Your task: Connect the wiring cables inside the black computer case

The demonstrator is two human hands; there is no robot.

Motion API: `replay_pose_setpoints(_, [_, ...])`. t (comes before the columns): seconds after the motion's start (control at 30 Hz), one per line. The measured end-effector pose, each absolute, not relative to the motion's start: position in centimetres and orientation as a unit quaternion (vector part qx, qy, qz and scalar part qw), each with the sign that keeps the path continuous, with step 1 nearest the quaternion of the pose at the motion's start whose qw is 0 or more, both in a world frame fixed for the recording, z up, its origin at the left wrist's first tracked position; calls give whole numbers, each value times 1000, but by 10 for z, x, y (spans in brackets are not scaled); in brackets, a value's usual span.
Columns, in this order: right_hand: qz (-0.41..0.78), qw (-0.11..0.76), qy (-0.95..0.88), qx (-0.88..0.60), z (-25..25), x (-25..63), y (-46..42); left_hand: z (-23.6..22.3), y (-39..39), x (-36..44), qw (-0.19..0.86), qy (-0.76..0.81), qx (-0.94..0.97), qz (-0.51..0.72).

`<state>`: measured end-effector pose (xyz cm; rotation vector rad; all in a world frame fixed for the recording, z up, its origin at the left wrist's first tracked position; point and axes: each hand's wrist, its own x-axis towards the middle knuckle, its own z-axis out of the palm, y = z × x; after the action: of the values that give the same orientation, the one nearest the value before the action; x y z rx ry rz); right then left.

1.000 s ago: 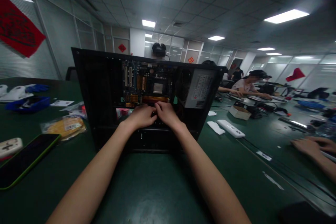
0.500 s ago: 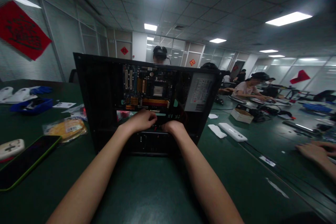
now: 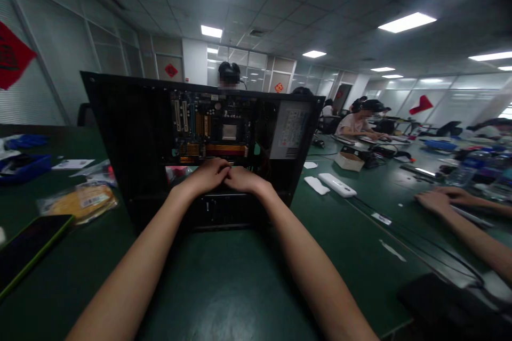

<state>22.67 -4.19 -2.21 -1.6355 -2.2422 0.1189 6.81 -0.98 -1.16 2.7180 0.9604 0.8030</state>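
An opened black computer case (image 3: pixel 132 170) stands on the green table in front of me, its inside facing me. My left hand (image 3: pixel 210 175) reaches into its lower part, fingers bent and closed. Beside it, my right hand (image 3: pixel 242 178) is also closed, and the two hands touch at the fingertips. Whatever they hold is hidden behind the fingers. Just above them sits the motherboard (image 3: pixel 200 128), with its processor (image 3: pixel 229 132) and orange memory slots (image 3: pixel 228 150). To the right of the board is the power supply (image 3: pixel 290 130).
A phone (image 3: pixel 30 250) and a bagged yellow item (image 3: pixel 80 201) lie at left, near a blue tray (image 3: pixel 26 169). On the right are a white power strip (image 3: pixel 338 185), an open box (image 3: pixel 349 161) and cables. A co-worker's hands (image 3: pixel 436 201) rest farther right; other people sit beyond.
My right hand has moved left and now meets my left hand. The view has turned to the right, so the case and table items appear farther left.
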Motion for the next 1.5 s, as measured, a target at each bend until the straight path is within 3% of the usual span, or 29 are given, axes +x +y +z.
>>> replay_pose_setpoints(0.13, [19,306,-749,-588,-9,223,-50,-6,-9,72,136,329,882,309])
replay_pose_setpoints(0.3, [-11,498,-663,-558,-4,228,-50,0,-9,70,131,346,808,458])
replay_pose_setpoints(0.4, [-5,552,-656,-514,-5,229,-52,0,-6,65,134,379,777,485])
replay_pose_setpoints(0.6, [107,501,-735,-443,-10,228,-52,4,-4,62,137,381,784,471])
replay_pose_setpoints(0.8, [75,501,-746,-433,-10,227,-48,8,-23,61,116,329,771,533])
replay_pose_setpoints(0.97, [129,446,-806,-368,-14,224,-49,4,-27,60,64,265,788,552])
replay_pose_setpoints(1.23, [200,377,-825,-371,-12,224,-55,3,-19,62,69,268,768,578])
replay_pose_setpoints(1.5, [229,406,-805,-366,-17,222,-51,2,-21,60,54,250,769,586])
